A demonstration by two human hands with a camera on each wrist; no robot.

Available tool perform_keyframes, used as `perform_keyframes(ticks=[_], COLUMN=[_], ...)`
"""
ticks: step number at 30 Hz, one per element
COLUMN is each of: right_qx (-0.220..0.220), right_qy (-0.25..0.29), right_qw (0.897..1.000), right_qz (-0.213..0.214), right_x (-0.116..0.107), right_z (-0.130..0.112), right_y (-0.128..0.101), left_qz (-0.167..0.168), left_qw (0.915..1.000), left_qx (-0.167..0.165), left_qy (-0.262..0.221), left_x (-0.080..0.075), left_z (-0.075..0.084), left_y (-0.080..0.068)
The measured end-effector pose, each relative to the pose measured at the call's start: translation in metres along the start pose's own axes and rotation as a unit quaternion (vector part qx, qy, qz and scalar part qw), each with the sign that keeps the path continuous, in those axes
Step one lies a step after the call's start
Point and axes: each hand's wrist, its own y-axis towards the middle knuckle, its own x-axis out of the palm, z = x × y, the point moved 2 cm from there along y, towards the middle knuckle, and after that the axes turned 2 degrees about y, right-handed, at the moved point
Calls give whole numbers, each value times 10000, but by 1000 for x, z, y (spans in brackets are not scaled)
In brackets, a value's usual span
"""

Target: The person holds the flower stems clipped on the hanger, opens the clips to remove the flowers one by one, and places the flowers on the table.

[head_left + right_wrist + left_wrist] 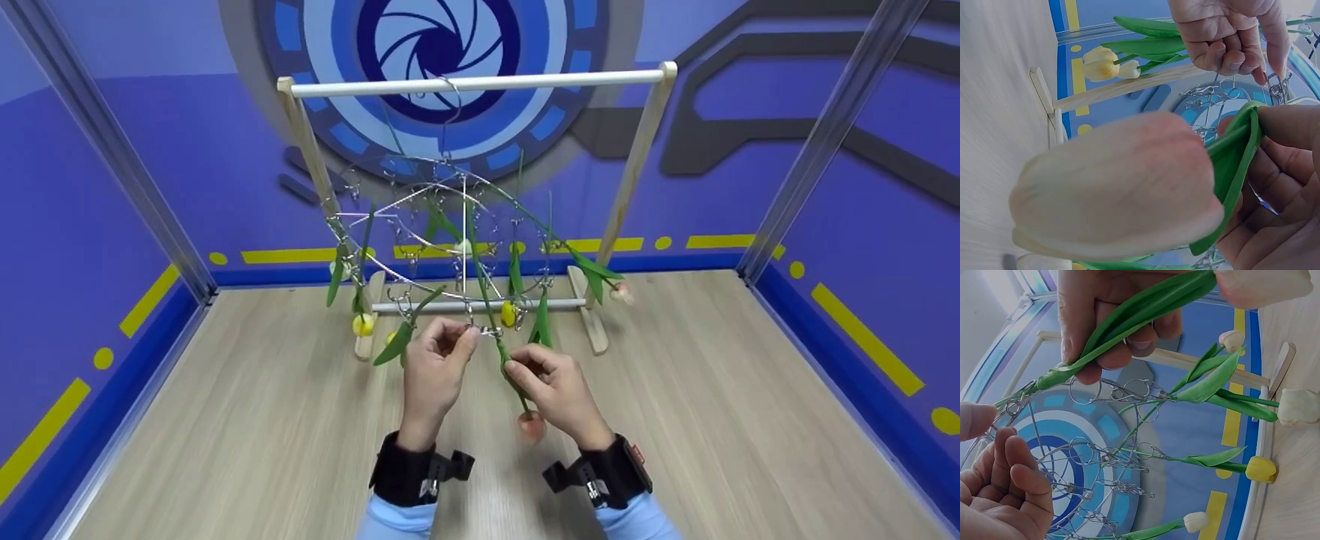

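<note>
Hands (495, 367) on clip (489, 331), tulip (531, 424)

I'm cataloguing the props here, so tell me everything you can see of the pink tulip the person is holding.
The pink tulip looks artificial: a pale pink closed bud on a green stem with a long folded leaf. It hangs bud-down, tilted, stem end up at a metal clip on the round wire clip hanger. The right hand pinches its stem and leaf; the left hand pinches the clip. Whether the clip grips the stem cannot be told.
</note>
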Motion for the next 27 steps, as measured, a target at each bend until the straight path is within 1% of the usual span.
perform_keyframes(ticks=[8, 18, 24, 27], right_qx=[-3, -170, -146, -106], right_qy=[13, -85, -73, -90], right_qw=[10000, 9998, 9999, 9999], right_qz=[-7, 25, 33, 16], right_x=[1, -1, -2, -3], right_z=[2, 1, 1, 1], right_y=[-3, -1, 0, 1], left_qz=[-10, -63, -59, -35], left_qw=[9998, 9999, 9999, 9999], left_qx=[-25, -24, -10, 48], left_qy=[191, 123, 144, 151], left_x=[-1, 0, 0, 0], left_z=[-2, -1, -1, 0], left_y=[-3, -2, -1, -1])
